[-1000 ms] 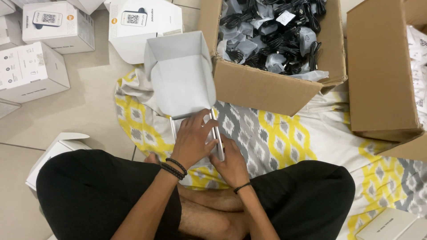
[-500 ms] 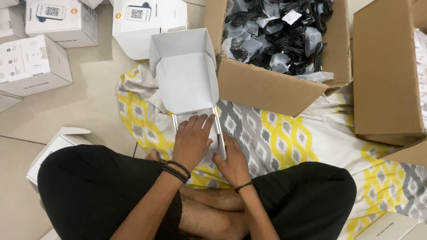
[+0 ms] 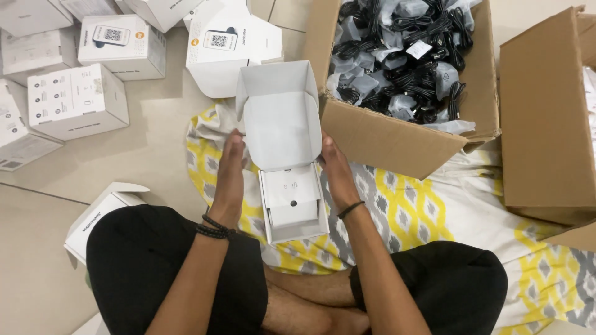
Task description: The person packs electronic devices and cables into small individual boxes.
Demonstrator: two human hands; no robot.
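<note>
I've got the small white box [image 3: 288, 186] on the patterned cloth [image 3: 410, 205] btwn my knees, lid flap now swung up and open; half a sec ago both hands were pressing down on it near the front. Now left hand [image 3: 231, 167] and right hand [image 3: 330, 166] sit at either side of the lid, fingers flat against the edges, not clamped. White insert inside is exposed w/ a small dark dot. So box looks open for loading. Brown carton of bagged black cables [image 3: 403, 56] just beside, upper right.
</note>
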